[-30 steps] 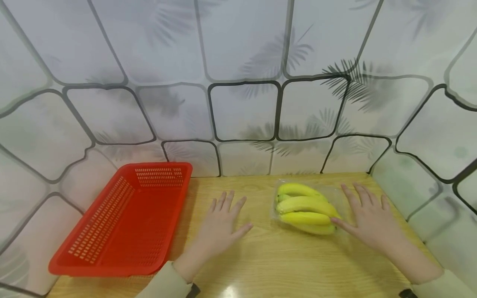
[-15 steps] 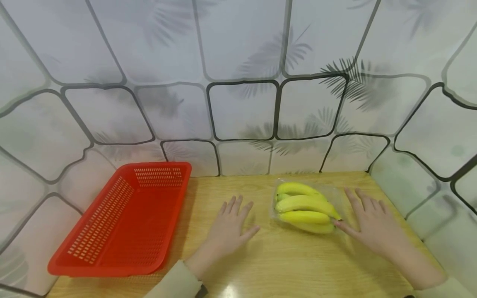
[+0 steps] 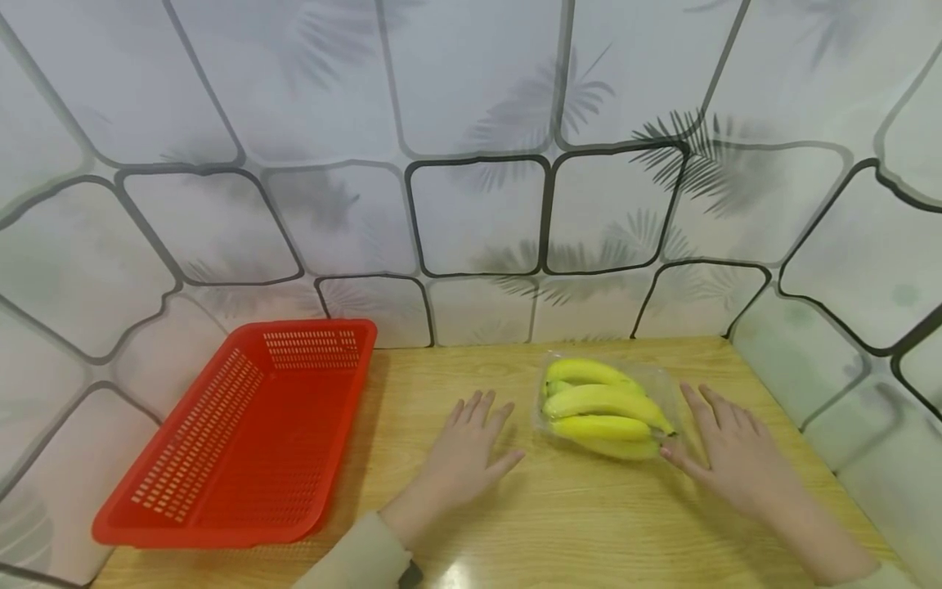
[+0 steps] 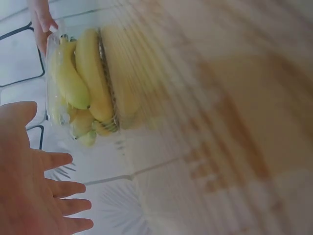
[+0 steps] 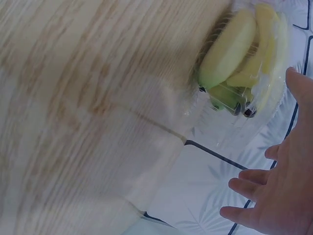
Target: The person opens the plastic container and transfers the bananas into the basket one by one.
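Flanking wrapped bananas (image 3: 607, 401), left hand (image 3: 465, 458) and right hand (image 3: 742, 462) splay.

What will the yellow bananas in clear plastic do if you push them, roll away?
The yellow bananas in clear plastic probably won't roll: they lie bunched side by side. The wrapping looks shiny, so it might feel slippery. Several bananas together could make it fairly heavy.

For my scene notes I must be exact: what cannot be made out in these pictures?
Head: exact number of bananas; upper ones hide lower ones.
Left wrist: part of left hand, cut off by left edge.
Right wrist: part of right hand, cut off by right edge.
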`<state>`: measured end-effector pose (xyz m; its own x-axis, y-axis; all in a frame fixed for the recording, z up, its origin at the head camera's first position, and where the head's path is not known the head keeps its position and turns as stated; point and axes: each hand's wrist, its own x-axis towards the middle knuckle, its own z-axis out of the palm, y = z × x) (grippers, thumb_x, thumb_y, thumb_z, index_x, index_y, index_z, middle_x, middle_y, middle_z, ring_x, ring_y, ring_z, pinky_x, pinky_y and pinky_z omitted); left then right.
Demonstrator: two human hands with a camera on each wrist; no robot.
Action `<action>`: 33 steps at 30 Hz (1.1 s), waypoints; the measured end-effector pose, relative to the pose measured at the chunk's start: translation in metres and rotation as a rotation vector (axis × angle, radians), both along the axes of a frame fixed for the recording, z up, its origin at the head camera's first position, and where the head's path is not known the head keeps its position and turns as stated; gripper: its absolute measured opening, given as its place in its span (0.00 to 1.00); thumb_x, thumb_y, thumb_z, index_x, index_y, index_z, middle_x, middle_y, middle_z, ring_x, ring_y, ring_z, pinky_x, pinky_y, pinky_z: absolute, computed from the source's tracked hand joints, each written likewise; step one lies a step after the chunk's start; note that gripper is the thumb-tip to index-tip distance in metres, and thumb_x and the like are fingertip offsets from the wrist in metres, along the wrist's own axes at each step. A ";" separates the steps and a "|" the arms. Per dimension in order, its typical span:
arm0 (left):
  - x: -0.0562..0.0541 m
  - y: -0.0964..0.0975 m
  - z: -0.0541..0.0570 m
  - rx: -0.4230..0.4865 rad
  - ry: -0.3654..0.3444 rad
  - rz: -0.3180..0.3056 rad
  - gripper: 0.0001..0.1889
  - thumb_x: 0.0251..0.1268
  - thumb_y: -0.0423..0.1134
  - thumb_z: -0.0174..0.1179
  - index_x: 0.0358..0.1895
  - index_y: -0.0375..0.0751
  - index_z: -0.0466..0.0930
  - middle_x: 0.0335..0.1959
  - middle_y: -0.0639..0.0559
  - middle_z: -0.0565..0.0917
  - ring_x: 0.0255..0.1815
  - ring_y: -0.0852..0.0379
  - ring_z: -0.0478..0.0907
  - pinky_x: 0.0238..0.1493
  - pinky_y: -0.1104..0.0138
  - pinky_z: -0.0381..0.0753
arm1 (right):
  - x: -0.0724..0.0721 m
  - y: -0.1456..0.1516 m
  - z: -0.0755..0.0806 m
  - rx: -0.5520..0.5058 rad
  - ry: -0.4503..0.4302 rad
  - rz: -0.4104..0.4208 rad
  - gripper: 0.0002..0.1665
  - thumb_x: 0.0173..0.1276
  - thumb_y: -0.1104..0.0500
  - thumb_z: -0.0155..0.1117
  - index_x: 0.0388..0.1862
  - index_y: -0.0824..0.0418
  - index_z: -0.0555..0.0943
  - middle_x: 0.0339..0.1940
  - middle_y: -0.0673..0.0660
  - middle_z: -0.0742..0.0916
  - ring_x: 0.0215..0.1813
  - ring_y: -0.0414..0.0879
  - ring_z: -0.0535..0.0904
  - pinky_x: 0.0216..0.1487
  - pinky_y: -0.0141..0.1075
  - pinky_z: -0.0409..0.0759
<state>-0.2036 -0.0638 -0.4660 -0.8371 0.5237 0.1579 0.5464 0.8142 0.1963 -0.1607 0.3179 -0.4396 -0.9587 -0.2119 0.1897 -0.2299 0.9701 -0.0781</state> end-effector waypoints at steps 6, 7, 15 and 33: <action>-0.003 0.008 0.002 -0.004 -0.003 -0.006 0.38 0.81 0.64 0.50 0.83 0.45 0.63 0.83 0.35 0.64 0.84 0.34 0.61 0.85 0.42 0.60 | 0.000 0.001 -0.006 -0.016 0.023 0.014 0.65 0.72 0.31 0.66 0.88 0.65 0.46 0.77 0.82 0.67 0.70 0.82 0.69 0.72 0.76 0.66; -0.003 0.009 0.002 -0.003 -0.001 -0.007 0.38 0.81 0.64 0.50 0.82 0.45 0.63 0.83 0.34 0.64 0.84 0.34 0.61 0.85 0.42 0.61 | 0.000 0.001 -0.007 -0.016 0.028 0.018 0.65 0.72 0.31 0.66 0.88 0.65 0.47 0.77 0.82 0.68 0.70 0.82 0.69 0.72 0.76 0.66; -0.005 0.018 0.000 0.003 -0.001 -0.018 0.36 0.82 0.62 0.51 0.83 0.45 0.63 0.83 0.35 0.63 0.84 0.34 0.61 0.85 0.43 0.62 | -0.001 -0.003 -0.013 -0.030 0.013 0.030 0.65 0.72 0.32 0.67 0.88 0.67 0.47 0.77 0.83 0.68 0.70 0.82 0.69 0.71 0.75 0.69; -0.011 0.035 0.001 0.010 0.027 -0.076 0.37 0.84 0.61 0.48 0.84 0.44 0.58 0.86 0.35 0.58 0.86 0.36 0.57 0.85 0.45 0.61 | -0.008 -0.008 -0.007 -0.057 0.014 0.100 0.61 0.74 0.37 0.68 0.88 0.68 0.48 0.82 0.79 0.64 0.74 0.79 0.69 0.72 0.72 0.71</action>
